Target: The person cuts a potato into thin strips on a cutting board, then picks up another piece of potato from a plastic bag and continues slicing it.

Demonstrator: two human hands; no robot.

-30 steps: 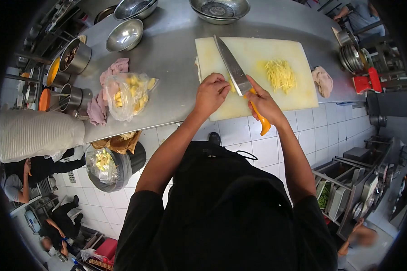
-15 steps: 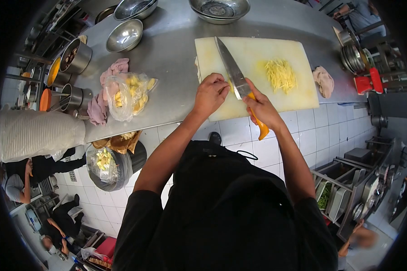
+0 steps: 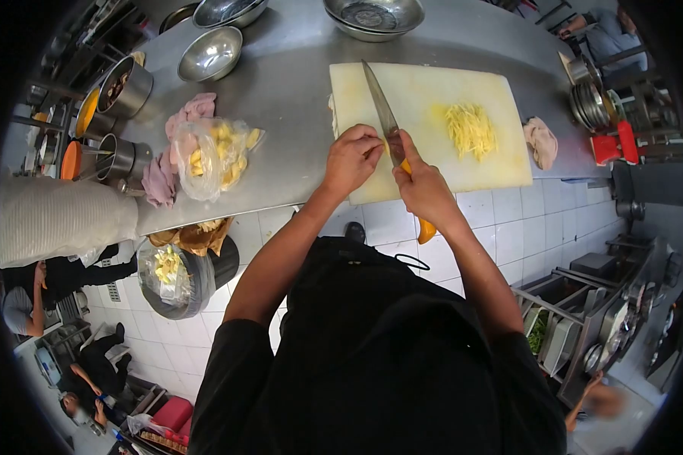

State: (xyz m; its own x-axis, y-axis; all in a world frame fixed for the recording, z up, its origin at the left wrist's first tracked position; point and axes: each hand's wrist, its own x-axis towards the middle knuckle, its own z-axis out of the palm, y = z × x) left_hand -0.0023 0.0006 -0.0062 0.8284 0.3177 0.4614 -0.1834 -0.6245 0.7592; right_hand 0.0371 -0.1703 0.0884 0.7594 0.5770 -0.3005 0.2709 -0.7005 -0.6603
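My right hand grips a kitchen knife by its orange-yellow handle. The blade points away from me and nearly upright, over the left part of a white cutting board. Close beside the blade, my left hand has its fingers curled and its fingertips down on the board. A small pale yellow piece shows between those fingertips and the blade, mostly hidden. To the right on the board lies a pile of thin pale yellow strips.
Left on the steel table are a plastic bag of yellow chunks, a pink cloth, and metal pots. Steel bowls stand farther back. A second cloth lies right of the board. Below the table edge stands a lined bin.
The knife blade has turned more edge-on and moved slightly left, nearer my left fingertips. My right hand has rotated over the handle and shifted a little left. My left hand stays about where it was.
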